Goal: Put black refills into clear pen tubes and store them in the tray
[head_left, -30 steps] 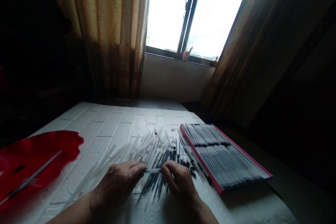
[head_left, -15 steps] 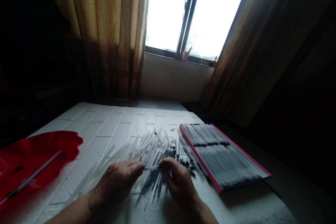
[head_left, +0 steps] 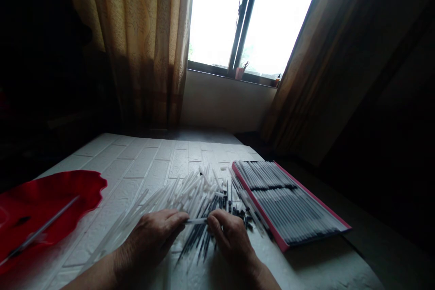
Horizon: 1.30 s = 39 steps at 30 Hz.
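Observation:
A thin whitish tube (head_left: 197,221) stretches level between my two hands. My left hand (head_left: 158,231) pinches its left end, and my right hand (head_left: 229,233) pinches its right end between thumb and fingers. Beneath and beyond them lies a loose pile of clear tubes (head_left: 183,190), with dark thin refills (head_left: 197,240) fanned out under the held tube. Small black caps (head_left: 247,219) are scattered just right of the pile. A pink-edged box (head_left: 299,208) on the right holds two rows of pens laid side by side.
A red wavy-edged tray (head_left: 81,186) with one pen in it sits at the left of the white brick-patterned table (head_left: 136,154). Behind are curtains (head_left: 142,45), a window (head_left: 217,13) and a small pink cup (head_left: 239,72) on the sill.
My right hand has shifted slightly down, and more of the held tube shows between my fingers. My left hand is nearly where it was.

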### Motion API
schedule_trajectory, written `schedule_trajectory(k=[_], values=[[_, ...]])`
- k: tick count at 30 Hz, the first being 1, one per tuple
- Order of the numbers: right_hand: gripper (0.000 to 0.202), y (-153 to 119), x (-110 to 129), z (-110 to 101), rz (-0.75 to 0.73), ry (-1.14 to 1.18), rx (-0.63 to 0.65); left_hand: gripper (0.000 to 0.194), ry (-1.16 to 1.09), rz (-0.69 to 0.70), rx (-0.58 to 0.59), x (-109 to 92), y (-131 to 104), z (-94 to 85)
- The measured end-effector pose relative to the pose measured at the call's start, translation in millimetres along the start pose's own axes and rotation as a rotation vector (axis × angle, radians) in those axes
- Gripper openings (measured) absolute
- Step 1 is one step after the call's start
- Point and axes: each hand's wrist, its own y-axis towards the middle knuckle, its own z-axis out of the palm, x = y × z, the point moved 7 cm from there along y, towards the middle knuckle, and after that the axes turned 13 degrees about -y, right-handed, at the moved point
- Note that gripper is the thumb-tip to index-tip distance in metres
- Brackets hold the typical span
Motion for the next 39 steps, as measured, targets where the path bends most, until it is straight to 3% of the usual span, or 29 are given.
schedule_trajectory(k=[2, 9, 16, 23, 39], values=[[0.014, 0, 1, -3, 0.001, 0.036, -0.029, 0.025, -0.012, -0.018, 0.003, 3, -1, 0.8], [0.008, -2, 3, -5, -0.06, 0.061, -0.078, 0.028, 0.013, -0.02, 0.005, 7, -2, 3.3], [0.01, -3, -2, 0, -0.019, 0.044, -0.008, 0.028, 0.012, -0.016, 0.021, 3, 0, 1.9], [0.03, -2, -4, 6, 0.018, 0.052, 0.024, 0.032, 0.069, 0.017, 0.025, 1, 0, 0.4], [0.024, -2, -2, 0, 0.058, 0.09, 0.006, 0.027, 0.043, -0.056, 0.01, 5, 3, -5.1]])
